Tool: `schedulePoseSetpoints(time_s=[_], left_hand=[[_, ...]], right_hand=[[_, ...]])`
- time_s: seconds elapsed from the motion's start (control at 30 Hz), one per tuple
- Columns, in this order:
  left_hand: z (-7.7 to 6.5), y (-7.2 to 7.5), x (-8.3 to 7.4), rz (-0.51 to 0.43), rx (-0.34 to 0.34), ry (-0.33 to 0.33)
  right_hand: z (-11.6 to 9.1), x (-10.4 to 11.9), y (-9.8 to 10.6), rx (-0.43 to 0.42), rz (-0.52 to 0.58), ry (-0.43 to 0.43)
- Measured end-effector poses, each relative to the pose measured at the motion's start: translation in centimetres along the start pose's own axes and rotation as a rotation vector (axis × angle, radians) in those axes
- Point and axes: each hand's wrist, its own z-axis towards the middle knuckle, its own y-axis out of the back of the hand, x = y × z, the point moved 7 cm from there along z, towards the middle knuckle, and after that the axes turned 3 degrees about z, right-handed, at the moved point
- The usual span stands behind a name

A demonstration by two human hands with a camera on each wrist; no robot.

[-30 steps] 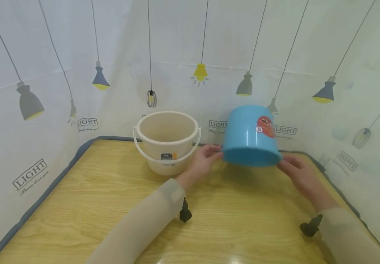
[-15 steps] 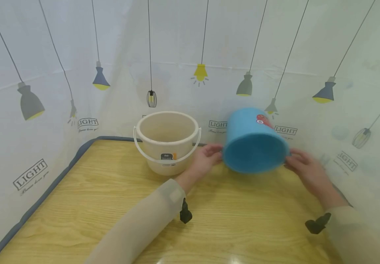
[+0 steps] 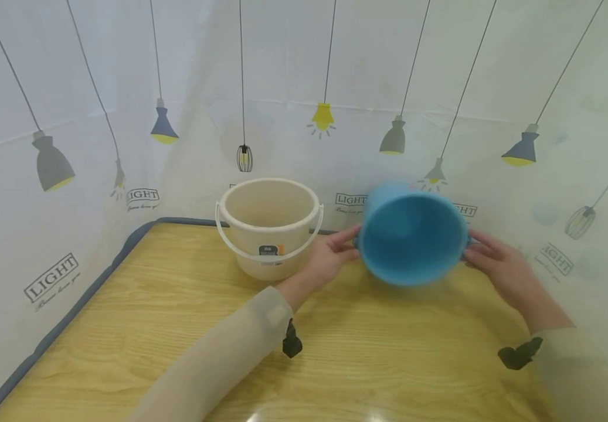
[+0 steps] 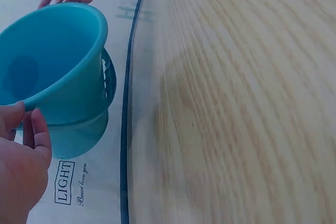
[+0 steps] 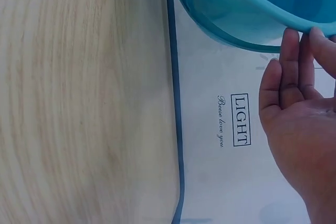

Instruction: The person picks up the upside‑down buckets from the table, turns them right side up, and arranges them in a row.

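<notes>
A blue bucket [image 3: 414,240] is tilted over the back right of the table, its open mouth facing me. My left hand [image 3: 330,258] pinches its rim on the left side, thumb and fingers at the edge. On the opposite side my right hand [image 3: 509,272] pinches the rim too. Both wrist views show fingertips on the bucket's lip, and the blue handle [image 4: 109,80] hangs along its underside in the left wrist view. Just left of the blue bucket, a beige bucket [image 3: 269,237] stands upright with its white handle [image 3: 251,256] lowered across the front.
The wooden table [image 3: 177,328] has a dark blue edge [image 3: 71,308]. Behind it and along both sides rises a white curtain [image 3: 282,70] printed with hanging lamps and lettering, close behind the buckets.
The blue bucket has turned from nearly upside down to mouth toward me, showing its inside. My right hand has moved a little right and its forearm with it; the beige bucket stays put.
</notes>
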Motion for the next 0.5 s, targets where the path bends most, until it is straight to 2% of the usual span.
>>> schedulePoseSetpoints(time_s=[0.13,0.3,0.5], left_hand=[[-0.1,0.2,-0.1,0.048,0.01,-0.033],[-0.4,0.3,-0.6,0.054,0.018,-0.054],[-0.5,0.8,-1.3,0.105,0.016,-0.07]], right_hand=[[-0.1,0.5,-0.1,0.026,0.029,0.022],[0.0,0.8,0.1,0.026,0.0,0.023],[0.4,0.8,0.7,-0.002,-0.186,-0.027]])
